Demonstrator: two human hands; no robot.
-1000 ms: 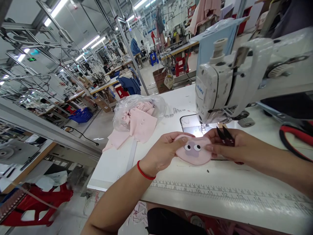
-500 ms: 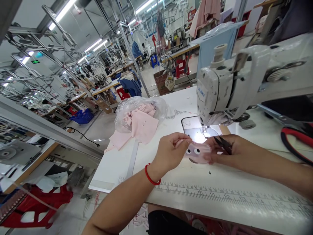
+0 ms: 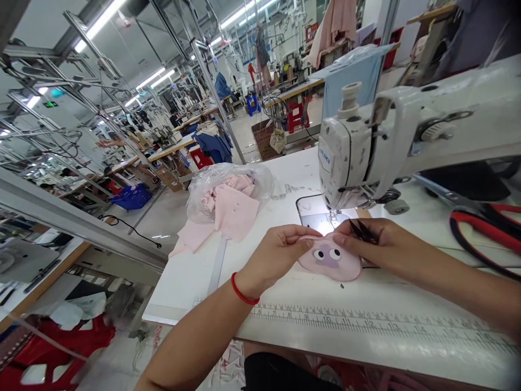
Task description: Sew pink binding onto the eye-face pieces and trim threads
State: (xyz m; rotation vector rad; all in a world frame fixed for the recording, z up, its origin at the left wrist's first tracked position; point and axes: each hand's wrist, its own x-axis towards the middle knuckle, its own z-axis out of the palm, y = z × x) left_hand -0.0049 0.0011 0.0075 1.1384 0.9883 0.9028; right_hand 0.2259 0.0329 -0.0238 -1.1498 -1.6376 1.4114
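Note:
A small pink fabric piece point(image 3: 331, 263) with a lilac patch and two black-and-white eyes hangs just in front of the sewing machine's needle area. My left hand point(image 3: 280, 250) pinches its upper left edge between thumb and fingers. My right hand point(image 3: 362, 239) grips the upper edge a little further right. Tucked in the right hand's fingers is a pair of dark thread snips point(image 3: 363, 231), points facing up and left. The white sewing machine point(image 3: 345, 157) stands right behind the hands, its lamp lighting the needle plate point(image 3: 311, 217).
A clear plastic bag point(image 3: 199, 190) with pink fabric pieces point(image 3: 236, 206) lies at the table's left. Large red-and-black scissors point(image 3: 468, 233) rest at the right. A printed ruler point(image 3: 325, 319) runs along the front edge. A metal post point(image 3: 220, 103) rises behind the table.
The right hand has moved from the fabric piece's right side to its top edge. The piece now hangs lower, with its face more fully visible. The view has shifted slightly.

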